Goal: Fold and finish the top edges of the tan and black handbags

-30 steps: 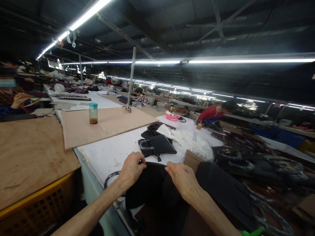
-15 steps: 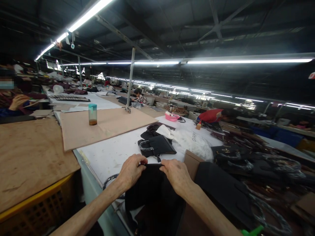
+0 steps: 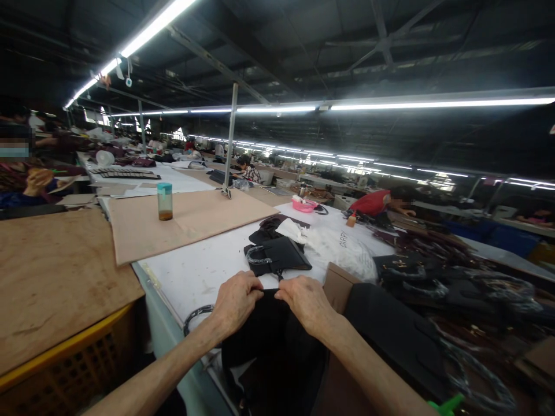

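A black bag (image 3: 273, 346) stands open near the table's front edge, its dark inside facing me. My left hand (image 3: 237, 300) pinches its top rim, thumb and fingers pressed together. Close by on the right, my right hand (image 3: 306, 300) grips the same rim, with a short stretch of edge between the two. Just beyond my hands lies another black bag (image 3: 288, 254) with a plastic-wrapped handle. A looped handle (image 3: 197, 315) shows beside my left wrist. To the right of my right forearm is a large black bag (image 3: 390, 329).
A bottle with a teal lid (image 3: 165, 202) stands on a tan board (image 3: 208, 216). White plastic (image 3: 342, 251) and a pink basket (image 3: 303, 204) lie farther back. Wrapped bags (image 3: 468, 289) pile up at right. A yellow crate (image 3: 73, 364) is at lower left. People work at both sides.
My hands have come slightly closer together along the rim, the right one shifting left. The person in red at the back right has moved a little.
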Motion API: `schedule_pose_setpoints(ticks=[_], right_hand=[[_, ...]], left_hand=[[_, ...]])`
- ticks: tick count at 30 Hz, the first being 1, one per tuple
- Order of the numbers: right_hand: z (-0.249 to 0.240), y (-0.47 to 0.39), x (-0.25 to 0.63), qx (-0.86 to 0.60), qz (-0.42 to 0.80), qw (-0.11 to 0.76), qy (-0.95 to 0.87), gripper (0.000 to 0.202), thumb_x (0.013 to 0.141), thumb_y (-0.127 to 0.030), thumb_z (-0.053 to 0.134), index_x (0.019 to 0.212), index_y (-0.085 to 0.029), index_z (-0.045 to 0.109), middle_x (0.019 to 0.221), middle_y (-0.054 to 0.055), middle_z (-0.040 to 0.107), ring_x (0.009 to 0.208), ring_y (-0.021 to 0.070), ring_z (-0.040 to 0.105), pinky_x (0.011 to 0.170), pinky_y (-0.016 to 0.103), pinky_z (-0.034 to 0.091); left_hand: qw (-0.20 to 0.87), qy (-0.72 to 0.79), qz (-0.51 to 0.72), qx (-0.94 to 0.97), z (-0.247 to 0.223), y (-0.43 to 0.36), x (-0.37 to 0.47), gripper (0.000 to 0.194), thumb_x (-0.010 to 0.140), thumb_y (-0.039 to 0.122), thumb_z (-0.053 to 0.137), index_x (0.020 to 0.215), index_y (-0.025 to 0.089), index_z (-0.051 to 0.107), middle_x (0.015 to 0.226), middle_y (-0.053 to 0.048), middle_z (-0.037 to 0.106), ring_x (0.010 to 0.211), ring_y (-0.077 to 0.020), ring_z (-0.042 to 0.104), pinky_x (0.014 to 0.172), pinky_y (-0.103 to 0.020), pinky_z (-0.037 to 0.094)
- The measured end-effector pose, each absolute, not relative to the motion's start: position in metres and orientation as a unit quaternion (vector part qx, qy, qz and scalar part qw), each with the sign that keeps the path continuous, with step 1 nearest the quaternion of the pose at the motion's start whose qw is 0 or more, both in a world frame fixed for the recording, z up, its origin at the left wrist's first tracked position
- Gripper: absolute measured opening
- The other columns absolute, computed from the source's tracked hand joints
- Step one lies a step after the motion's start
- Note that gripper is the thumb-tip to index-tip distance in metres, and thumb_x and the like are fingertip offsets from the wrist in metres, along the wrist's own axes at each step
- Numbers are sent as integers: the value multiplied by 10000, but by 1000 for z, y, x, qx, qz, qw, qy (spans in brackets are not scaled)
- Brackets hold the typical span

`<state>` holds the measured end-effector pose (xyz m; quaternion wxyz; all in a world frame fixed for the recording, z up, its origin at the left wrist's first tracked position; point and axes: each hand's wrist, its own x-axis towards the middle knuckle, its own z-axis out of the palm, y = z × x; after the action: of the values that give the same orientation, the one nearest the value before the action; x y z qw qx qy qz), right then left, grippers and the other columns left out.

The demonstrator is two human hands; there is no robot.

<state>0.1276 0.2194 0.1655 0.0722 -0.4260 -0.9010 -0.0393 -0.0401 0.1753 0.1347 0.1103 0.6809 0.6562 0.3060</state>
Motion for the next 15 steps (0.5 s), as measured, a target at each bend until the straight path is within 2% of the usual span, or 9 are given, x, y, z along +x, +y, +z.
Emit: schedule_pose_setpoints(ticks=[8, 11, 15], right_hand=[[168, 216, 115, -374, 47, 81, -923, 195, 844, -310, 479, 753, -238, 635, 686, -21, 630, 691, 114, 544, 594, 207, 295], [167, 217, 116, -380, 67, 83, -919, 213, 834, -319, 483, 709, -229, 630, 626, -32, 580, 647, 106, 506, 576, 206, 283], [167, 219, 116, -392, 83, 89, -912, 227, 818, -313, 493, 652, -212, 610, 586, -38, 521, 628, 103, 468, 567, 206, 269]], left_hand=[[158, 631, 325, 686, 138, 168, -41, 181, 707, 190, 497, 727, 220, 675, 790, 0, 599, 814, -165, 518, 693, -260, 339], [253, 598, 351, 675, 139, 168, -52, 200, 638, 179, 539, 793, 191, 665, 777, 3, 578, 769, -155, 510, 690, -248, 367], [363, 591, 363, 622, 139, 163, -74, 318, 545, 166, 598, 861, 156, 635, 750, 13, 542, 700, -139, 474, 612, -232, 371]])
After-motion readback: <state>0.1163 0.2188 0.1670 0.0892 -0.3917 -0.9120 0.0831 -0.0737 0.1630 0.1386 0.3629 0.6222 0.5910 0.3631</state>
